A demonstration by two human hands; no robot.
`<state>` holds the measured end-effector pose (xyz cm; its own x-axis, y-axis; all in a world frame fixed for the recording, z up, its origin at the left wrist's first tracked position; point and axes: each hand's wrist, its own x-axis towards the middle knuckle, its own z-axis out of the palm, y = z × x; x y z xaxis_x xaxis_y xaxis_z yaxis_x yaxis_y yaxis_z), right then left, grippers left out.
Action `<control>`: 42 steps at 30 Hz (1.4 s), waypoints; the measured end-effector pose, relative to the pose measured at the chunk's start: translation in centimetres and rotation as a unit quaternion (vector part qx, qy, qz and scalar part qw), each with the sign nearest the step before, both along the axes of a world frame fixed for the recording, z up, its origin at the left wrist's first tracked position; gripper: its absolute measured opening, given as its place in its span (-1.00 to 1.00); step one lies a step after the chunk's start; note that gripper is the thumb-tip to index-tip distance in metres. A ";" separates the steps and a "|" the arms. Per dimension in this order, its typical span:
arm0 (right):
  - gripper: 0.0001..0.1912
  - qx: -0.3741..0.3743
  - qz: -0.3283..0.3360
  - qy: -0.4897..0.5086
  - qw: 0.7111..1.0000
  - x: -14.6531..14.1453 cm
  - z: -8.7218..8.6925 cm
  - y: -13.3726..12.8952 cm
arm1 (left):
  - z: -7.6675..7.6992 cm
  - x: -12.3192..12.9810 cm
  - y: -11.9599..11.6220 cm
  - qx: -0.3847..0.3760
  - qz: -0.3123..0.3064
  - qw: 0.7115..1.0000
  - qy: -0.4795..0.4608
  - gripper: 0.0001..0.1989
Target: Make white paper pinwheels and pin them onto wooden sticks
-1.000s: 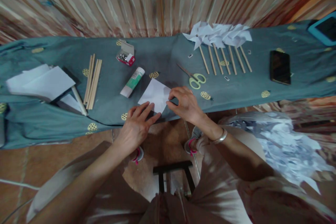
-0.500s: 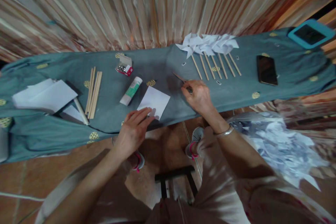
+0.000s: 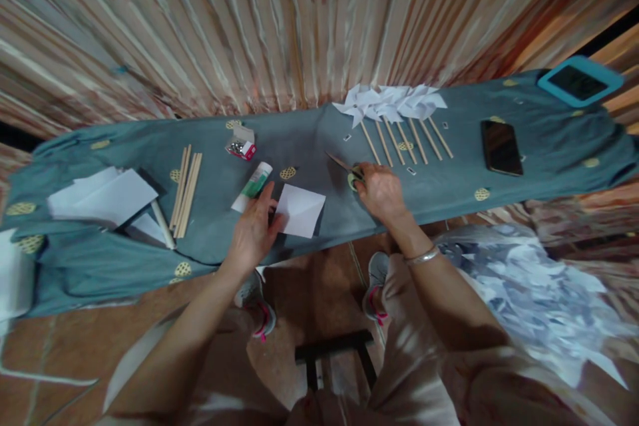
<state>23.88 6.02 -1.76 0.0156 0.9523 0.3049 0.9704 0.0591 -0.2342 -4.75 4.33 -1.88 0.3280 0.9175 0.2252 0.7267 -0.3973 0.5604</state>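
My left hand (image 3: 251,231) is beside the left edge of a white square of paper (image 3: 302,212), its thumb at the edge. A gap shows between that thumb and the fingers, so the hand looks open. The paper has a faint crease. My right hand (image 3: 383,192) is closed on the handle of a pair of scissors (image 3: 344,165), whose blades point left and away from me over the cloth. Just beyond the left fingers lies a white and green glue stick (image 3: 253,186). Several white paper pinwheels (image 3: 392,103) on wooden sticks lie in a row beyond my right hand.
At left are wooden sticks (image 3: 186,193), white paper sheets (image 3: 104,196) and a whitish rod (image 3: 163,225). A small open box (image 3: 241,142) holds metal bits. A phone (image 3: 502,148) and a blue-framed device (image 3: 580,80) lie right. Paper pieces (image 3: 539,299) fill a bag below.
My left hand has gone from lying flat on the paper's lower left to its left edge, fingers apart. The scissors' green handle shows more now. The whole view has shifted slightly.
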 end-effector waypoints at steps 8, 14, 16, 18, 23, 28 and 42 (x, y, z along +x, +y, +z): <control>-0.80 -0.064 -0.029 0.326 0.943 0.3 1.2 0.3 | 1.0 1.1 1.6 -0.054 0.072 0.983 -0.160 -0.40; -0.51 -0.179 -0.005 0.687 0.704 -1.1 1.8 -0.1 | 1.4 1.4 3.3 -0.044 0.121 0.958 -0.257 -0.38; -0.50 -0.208 0.006 0.726 0.655 -1.7 2.1 -0.4 | 1.6 1.5 3.8 -0.040 0.127 0.950 -0.282 -0.38; -0.52 -0.234 0.012 0.746 0.624 -2.1 2.2 -0.8 | 1.7 1.6 4.3 -0.042 0.130 0.940 -0.312 -0.38; -0.56 -0.293 0.044 0.733 0.613 -2.9 2.2 -1.7 | 2.2 1.8 5.3 -0.063 0.130 0.899 -0.412 -0.43; -0.45 -0.308 0.112 0.690 0.646 -3.3 2.6 -2.3 | 2.5 2.0 5.6 -0.095 0.153 0.866 -0.466 -0.63; -0.46 -0.370 0.196 0.610 0.673 -3.4 1.8 -2.4 | 2.4 2.8 4.9 -0.153 0.166 0.812 -0.539 -0.70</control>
<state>20.49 3.62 0.05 -0.4722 0.8399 -0.2675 -0.0270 -0.3171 -0.9480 -1.99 9.26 0.51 -0.1851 0.9820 -0.0380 -0.2127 -0.0023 0.9771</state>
